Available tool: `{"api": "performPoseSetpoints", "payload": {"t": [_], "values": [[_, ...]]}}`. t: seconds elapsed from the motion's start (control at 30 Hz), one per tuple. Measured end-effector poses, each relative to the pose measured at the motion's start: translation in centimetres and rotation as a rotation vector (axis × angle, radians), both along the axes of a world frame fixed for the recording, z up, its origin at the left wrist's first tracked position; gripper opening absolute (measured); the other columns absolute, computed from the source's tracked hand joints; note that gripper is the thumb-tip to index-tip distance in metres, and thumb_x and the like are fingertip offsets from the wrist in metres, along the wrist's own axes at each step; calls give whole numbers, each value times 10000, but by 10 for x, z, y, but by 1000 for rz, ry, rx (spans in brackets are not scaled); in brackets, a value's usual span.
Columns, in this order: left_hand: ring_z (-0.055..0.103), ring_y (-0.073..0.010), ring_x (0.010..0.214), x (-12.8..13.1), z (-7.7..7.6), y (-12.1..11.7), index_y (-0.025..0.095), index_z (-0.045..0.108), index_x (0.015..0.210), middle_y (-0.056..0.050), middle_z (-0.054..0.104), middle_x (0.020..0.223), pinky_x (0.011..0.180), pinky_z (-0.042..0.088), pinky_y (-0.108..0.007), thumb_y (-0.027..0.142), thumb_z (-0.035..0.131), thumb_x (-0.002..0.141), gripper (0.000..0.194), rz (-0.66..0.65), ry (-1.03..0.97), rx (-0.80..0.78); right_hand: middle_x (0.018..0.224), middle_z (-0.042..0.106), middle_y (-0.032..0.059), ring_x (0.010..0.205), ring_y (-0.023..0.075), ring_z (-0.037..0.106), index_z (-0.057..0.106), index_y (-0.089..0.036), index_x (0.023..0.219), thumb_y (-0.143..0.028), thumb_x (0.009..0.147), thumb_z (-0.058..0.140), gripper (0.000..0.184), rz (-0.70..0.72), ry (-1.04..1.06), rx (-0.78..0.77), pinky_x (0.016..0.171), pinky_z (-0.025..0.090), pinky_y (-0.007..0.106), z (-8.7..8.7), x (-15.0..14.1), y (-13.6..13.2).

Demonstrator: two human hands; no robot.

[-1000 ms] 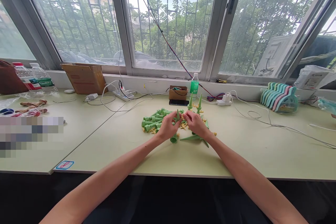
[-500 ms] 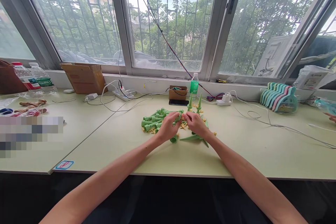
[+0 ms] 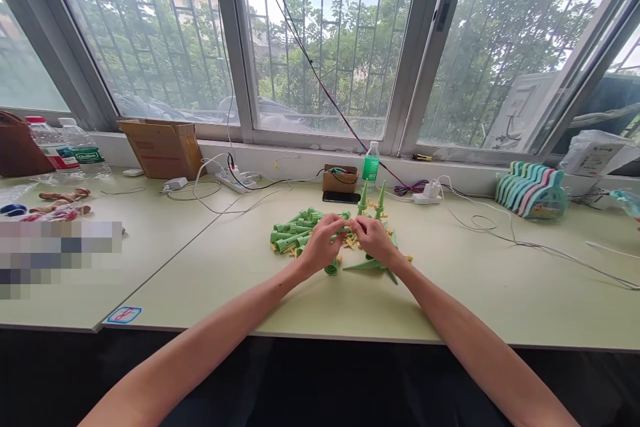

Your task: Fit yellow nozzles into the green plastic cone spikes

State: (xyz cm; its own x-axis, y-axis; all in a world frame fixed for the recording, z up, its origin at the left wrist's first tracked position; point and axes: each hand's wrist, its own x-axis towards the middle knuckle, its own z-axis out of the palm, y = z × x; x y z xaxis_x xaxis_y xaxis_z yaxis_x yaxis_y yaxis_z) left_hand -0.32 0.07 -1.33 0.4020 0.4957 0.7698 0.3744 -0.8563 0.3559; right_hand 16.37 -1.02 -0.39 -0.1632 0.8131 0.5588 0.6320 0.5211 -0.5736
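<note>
My left hand (image 3: 324,243) is closed round a green plastic tube piece (image 3: 346,215), mostly hidden by the fingers. My right hand (image 3: 373,237) pinches at the end of that piece, its fingertips touching the left ones; whatever sits in the pinch is too small to make out. Left of the hands lies a pile of green plastic tubes (image 3: 286,242). Small yellow plastic fittings (image 3: 351,243) are scattered between and around the hands. Two green spikes (image 3: 363,199) stand point up behind the right hand. Another green spike (image 3: 361,266) lies flat below it, and a short green tube (image 3: 331,269) is under the left hand.
Behind the pile are a black phone (image 3: 341,197), a small cardboard box (image 3: 339,179) and a green-labelled bottle (image 3: 371,163). Power strips and white cables (image 3: 480,217) run along the back. Pastel hangers (image 3: 533,190) stand right, a large carton (image 3: 163,149) left. Another person's hand shows at the right edge.
My fingertips have closed in more on the green piece, which shows less now. Both hands stay in nearly the same place. The other person's hand has moved at the right edge.
</note>
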Motion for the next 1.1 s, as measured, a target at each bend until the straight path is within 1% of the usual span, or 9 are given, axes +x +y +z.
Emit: {"api": "performPoseSetpoints", "payload": {"t": [0.13,0.3,0.4,0.6,0.83,1.03,1.1], "values": [[592,-153,882,0,-2,2,202,665,951,-54,607,957,807,487,-289,111,545,859,177,-3,-47,-9,552,419,-24,537,113,343,380,-196,606,-395,937,371,386,-16,11,7,530,262,253,-2,-1,0],[623,-154,888,0,-3,4,218,690,955,-54,638,975,802,507,-297,157,587,855,156,-5,-121,-6,522,363,-43,511,105,313,373,-198,618,-427,935,393,392,-31,56,39,513,260,243,-3,-1,-1],[630,-158,890,-1,-2,5,214,695,954,-57,650,969,801,514,-304,182,606,850,141,9,-146,-30,513,349,-49,499,101,318,388,-197,620,-445,929,410,397,-36,86,44,509,270,236,-3,-2,-2],[647,-171,887,-2,-2,4,204,693,944,-66,677,961,795,530,-323,236,621,851,122,0,-166,-80,500,338,-53,485,95,315,376,-198,596,-464,924,422,425,-45,113,46,502,274,236,-4,-3,-4],[654,-185,898,-3,-4,4,212,692,941,-57,695,967,811,530,-340,258,621,852,123,24,-138,-133,500,332,-51,484,96,295,343,-203,597,-489,928,410,443,-30,120,32,495,268,239,-4,-4,-5],[655,-190,895,-5,1,1,209,702,935,-60,697,968,806,533,-341,266,619,854,130,25,-143,-175,501,345,-54,479,89,308,375,-196,605,-463,929,433,424,-34,126,38,498,276,227,-3,-5,-7],[658,-196,911,-5,3,0,213,712,947,-63,703,975,817,542,-349,283,618,855,148,2,-154,-200,503,365,-50,479,91,317,388,-196,610,-460,926,435,415,-32,129,38,497,281,226,-2,-5,-8]]}}
